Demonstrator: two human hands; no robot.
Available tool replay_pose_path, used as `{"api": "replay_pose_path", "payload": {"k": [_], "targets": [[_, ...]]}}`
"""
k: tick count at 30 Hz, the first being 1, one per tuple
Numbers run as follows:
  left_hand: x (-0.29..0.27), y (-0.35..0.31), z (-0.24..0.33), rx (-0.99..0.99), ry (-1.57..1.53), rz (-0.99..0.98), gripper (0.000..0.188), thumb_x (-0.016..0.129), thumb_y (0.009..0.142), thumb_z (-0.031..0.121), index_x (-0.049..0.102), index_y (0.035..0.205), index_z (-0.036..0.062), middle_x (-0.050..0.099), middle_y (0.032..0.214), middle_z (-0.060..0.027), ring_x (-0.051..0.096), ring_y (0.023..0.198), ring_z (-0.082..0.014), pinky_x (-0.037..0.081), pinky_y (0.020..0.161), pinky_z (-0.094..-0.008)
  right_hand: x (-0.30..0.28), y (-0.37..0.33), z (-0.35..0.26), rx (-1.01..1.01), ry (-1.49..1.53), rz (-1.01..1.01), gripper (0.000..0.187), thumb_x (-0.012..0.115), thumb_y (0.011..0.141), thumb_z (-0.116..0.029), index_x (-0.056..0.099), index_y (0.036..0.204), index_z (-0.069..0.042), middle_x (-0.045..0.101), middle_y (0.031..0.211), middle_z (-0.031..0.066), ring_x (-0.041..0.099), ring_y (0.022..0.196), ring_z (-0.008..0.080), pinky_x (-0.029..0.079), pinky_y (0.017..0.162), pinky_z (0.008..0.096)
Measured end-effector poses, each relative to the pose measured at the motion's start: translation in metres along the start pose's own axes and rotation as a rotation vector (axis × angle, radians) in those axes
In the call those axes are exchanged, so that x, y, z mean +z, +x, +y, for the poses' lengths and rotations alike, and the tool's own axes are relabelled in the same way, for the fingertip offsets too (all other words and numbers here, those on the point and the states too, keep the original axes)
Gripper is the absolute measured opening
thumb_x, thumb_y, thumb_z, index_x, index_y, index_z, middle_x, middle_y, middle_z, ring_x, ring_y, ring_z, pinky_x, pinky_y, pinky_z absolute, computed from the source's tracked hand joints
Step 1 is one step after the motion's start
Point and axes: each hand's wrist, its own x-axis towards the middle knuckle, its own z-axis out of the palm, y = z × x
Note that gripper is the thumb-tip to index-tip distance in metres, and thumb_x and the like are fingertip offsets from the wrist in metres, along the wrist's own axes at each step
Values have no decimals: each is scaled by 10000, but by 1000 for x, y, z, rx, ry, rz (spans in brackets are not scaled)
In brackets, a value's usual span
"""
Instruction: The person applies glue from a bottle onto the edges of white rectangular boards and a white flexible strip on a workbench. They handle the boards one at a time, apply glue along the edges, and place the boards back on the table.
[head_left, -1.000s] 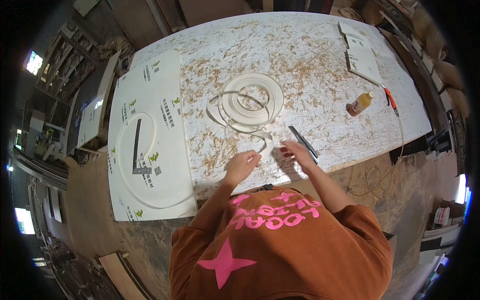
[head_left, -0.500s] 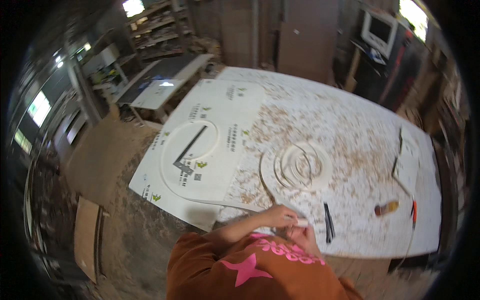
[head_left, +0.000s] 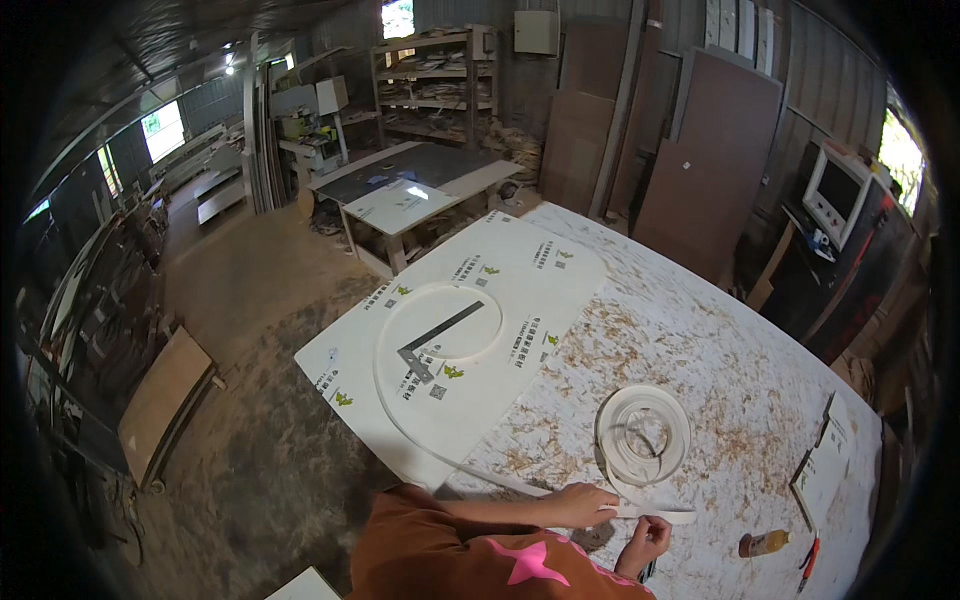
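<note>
White edge banding [head_left: 520, 487] runs as a long narrow strip across the near edge of the work. My left hand [head_left: 585, 505] is closed on it, thumb and fingers pinching the strip. Just right of those fingers the strip bends into a flat loop [head_left: 683, 517]. Below this loop, my right hand [head_left: 645, 545] is curled with its fingertips together; whether something small is in them is hidden. A coil of the same banding [head_left: 645, 440] lies flat on the table beyond my hands. Another wide curve of banding [head_left: 378, 370] lies on the white board to the left.
A metal square [head_left: 440, 340] rests on the printed white board [head_left: 340, 365]. Sawdust covers the white table [head_left: 730, 420]. At right are a bottle with yellow liquid [head_left: 765, 543], an orange-handled tool [head_left: 810, 560] and a white offcut [head_left: 825, 465]. A low table [head_left: 400, 205] stands behind.
My view has swung, so the table sits lower and further right. My hands, together before, are now apart: the left keeps the strip and the right is drawn off toward me.
</note>
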Motion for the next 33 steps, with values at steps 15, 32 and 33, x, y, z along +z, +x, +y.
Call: {"api": "replay_pose_path", "payload": {"k": [15, 32, 33], "targets": [[40, 15, -32, -32, -564, -40, 331, 527, 955, 254, 558, 1228, 70, 652, 931, -49, 579, 832, -129, 459, 752, -296, -15, 17, 2, 299, 333, -231, 335, 545, 890, -50, 494, 1208, 40, 544, 1112, 108, 547, 908, 160, 467, 772, 277], [49, 0, -50, -184, -495, -496, 306, 523, 948, 330, 637, 907, 49, 608, 683, -30, 569, 648, -114, 448, 615, -267, -59, -3, -39, 453, 405, 104, 294, 524, 948, -271, 657, 951, -9, 537, 718, -14, 507, 596, 82, 444, 571, 227], [52, 2, -50, -155, -405, -473, 314, 523, 944, 342, 638, 900, 53, 614, 679, -39, 581, 647, -133, 450, 616, -281, -64, -2, -37, 481, 378, 84, 283, 523, 945, -258, 657, 951, -9, 549, 732, -8, 515, 600, 84, 444, 578, 225]]}}
